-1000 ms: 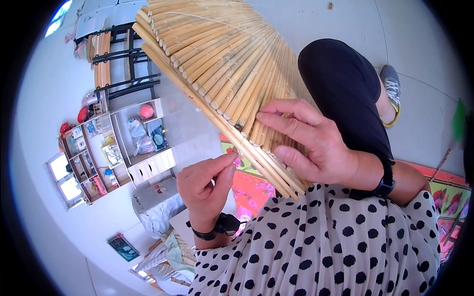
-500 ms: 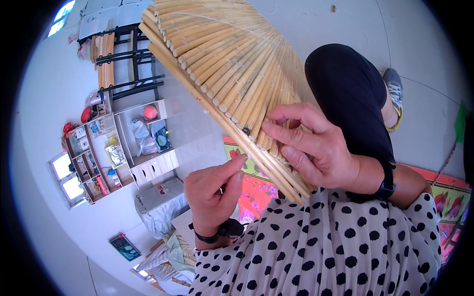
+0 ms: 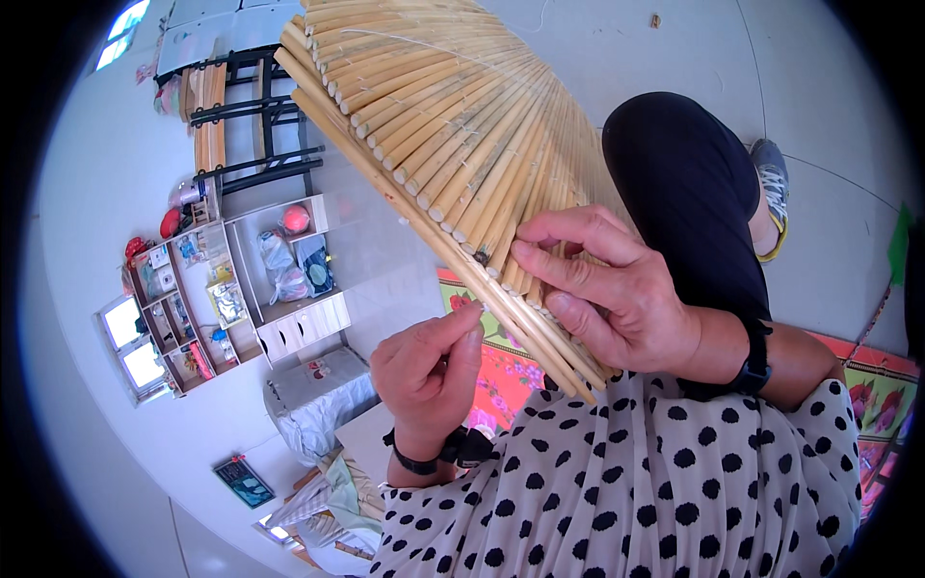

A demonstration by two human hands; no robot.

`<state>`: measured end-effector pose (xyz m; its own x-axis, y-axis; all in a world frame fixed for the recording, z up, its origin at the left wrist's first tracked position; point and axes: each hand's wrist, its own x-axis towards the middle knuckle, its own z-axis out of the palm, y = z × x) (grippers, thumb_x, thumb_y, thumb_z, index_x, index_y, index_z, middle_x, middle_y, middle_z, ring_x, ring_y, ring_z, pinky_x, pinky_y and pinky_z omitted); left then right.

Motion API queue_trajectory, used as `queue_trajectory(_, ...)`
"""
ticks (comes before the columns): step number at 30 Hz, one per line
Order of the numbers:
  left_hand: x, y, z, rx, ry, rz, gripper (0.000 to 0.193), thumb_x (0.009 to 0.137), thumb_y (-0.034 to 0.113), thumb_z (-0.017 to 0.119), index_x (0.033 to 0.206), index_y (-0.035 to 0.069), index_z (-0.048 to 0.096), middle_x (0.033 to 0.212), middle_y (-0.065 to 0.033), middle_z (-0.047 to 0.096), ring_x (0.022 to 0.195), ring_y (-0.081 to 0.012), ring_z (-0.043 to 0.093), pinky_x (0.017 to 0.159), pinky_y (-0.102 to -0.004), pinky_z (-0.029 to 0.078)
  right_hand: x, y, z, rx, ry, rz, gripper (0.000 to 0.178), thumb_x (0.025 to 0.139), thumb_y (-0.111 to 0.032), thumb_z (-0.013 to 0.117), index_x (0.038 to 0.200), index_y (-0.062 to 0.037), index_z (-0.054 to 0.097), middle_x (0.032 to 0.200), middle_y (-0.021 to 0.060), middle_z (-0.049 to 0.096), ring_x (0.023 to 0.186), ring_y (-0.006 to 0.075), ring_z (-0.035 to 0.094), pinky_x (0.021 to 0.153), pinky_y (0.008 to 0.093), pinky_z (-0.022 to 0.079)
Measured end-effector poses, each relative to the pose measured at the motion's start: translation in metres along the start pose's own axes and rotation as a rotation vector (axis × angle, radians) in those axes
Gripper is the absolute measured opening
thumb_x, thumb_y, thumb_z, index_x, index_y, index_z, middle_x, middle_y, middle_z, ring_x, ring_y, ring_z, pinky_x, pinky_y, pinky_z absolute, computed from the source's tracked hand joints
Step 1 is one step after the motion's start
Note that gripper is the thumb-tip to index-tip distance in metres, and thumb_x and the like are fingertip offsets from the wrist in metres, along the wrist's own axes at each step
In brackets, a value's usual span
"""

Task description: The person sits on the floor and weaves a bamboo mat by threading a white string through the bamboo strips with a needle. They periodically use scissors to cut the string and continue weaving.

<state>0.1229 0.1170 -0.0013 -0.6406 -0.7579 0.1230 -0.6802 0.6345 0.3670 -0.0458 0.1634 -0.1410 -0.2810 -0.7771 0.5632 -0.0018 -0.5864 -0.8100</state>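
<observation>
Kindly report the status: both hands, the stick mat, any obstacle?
Right hand on curved stick mat. Left hand beside its edge, contact unclear. Nothing seen blocking the hands.

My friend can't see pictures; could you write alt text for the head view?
A person's right hand touches a mat of pale round sticks, while the left hand, thumb near forefinger, is close to its edge. Shelves show at left.

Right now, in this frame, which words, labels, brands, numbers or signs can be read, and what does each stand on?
None can be read.
Dark wall panel: pale marks, too small to read.
Grey box-shaped item: reddish marks, too blurred to read.
Stick mat: no lettering visible.
</observation>
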Motion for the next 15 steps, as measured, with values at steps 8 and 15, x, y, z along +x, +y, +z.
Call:
queue_trajectory(8, -0.0028, -0.0017, 0.0063, -0.022, 0.049, -0.033, 0.019, 0.076, -0.007, 0.07, 0.093, 0.001, 0.071, 0.066, -0.0072, 0.066, 0.047, -0.0099, 0.053, 0.046, -0.0219, 0.04, 0.0005, 0.0003, 0.0015, 0.016, 0.007, -0.002, 0.036, 0.088, -0.007, 0.061, 0.123, 0.0028, 0.062, 0.121, 0.019, 0.057, 0.099, 0.0315, 0.058, 0.087, 0.0376, 0.048)
queue_trajectory(15, 0.0021, -0.0083, 0.0107, -0.066, 0.022, -0.015, 0.017, 0.078, -0.007, 0.069, 0.092, 0.001, 0.068, 0.064, -0.007, 0.063, 0.046, -0.0111, 0.052, 0.044, -0.0224, 0.038, 0.0041, -0.0021, 0.003, 0.021, 0.029, -0.013, 0.035, 0.082, -0.001, 0.064, 0.116, 0.0067, 0.064, 0.117, 0.0193, 0.059, 0.099, 0.0334, 0.059, 0.086, 0.0381, 0.049)
